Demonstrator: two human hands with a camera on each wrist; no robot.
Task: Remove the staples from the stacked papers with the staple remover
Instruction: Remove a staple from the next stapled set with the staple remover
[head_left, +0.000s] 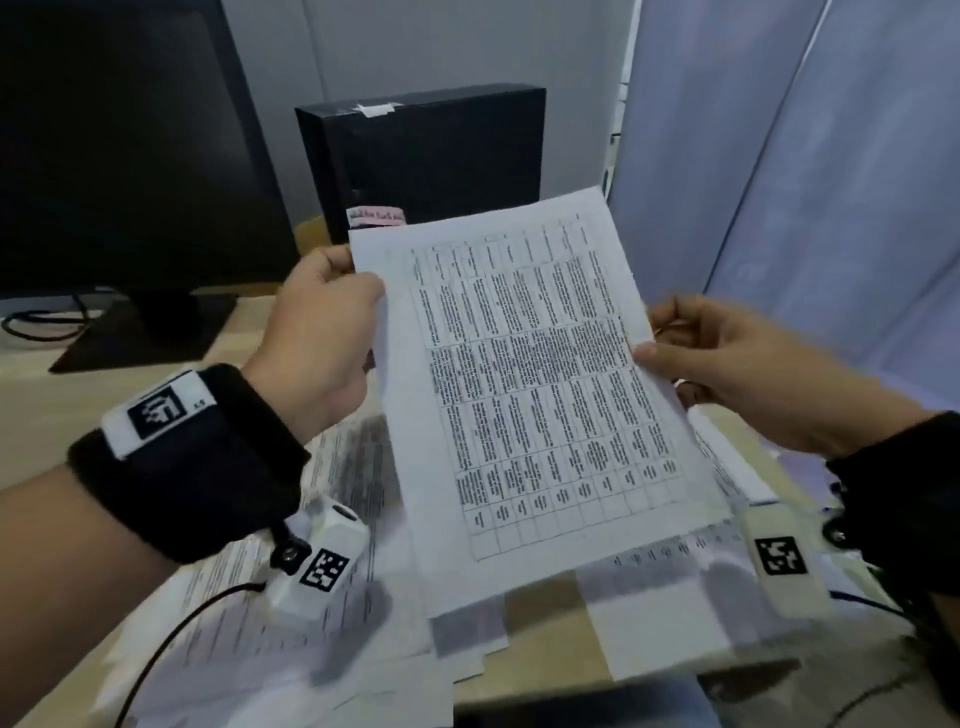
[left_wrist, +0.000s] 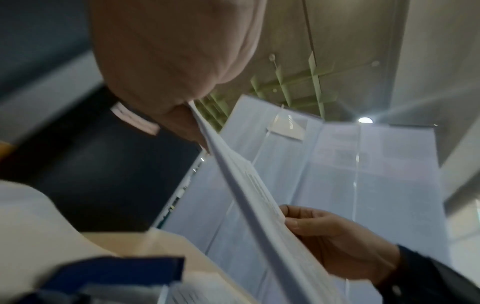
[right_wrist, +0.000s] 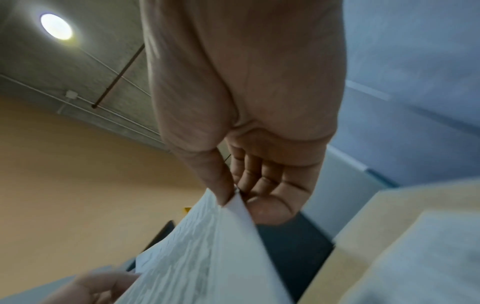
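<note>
Two hands up w/ stapled papers, left hand pinching far-left corner, right hand pinching right edge, loose sheets on surface below.

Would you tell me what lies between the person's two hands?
Head view: the printed paper stack, gripped by left hand and right hand.

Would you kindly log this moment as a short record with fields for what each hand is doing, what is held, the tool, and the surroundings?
left hand: left hand pinches the sheets' upper left edge
right hand: right hand pinches the sheets' right edge between thumb and fingers
held item: printed sheets, lifted off the desk, table text facing up
staple remover: a small metal object shows inside the right grip; too unclear to identify
below: loose papers spread on the desk
background: monitor, black box
</note>
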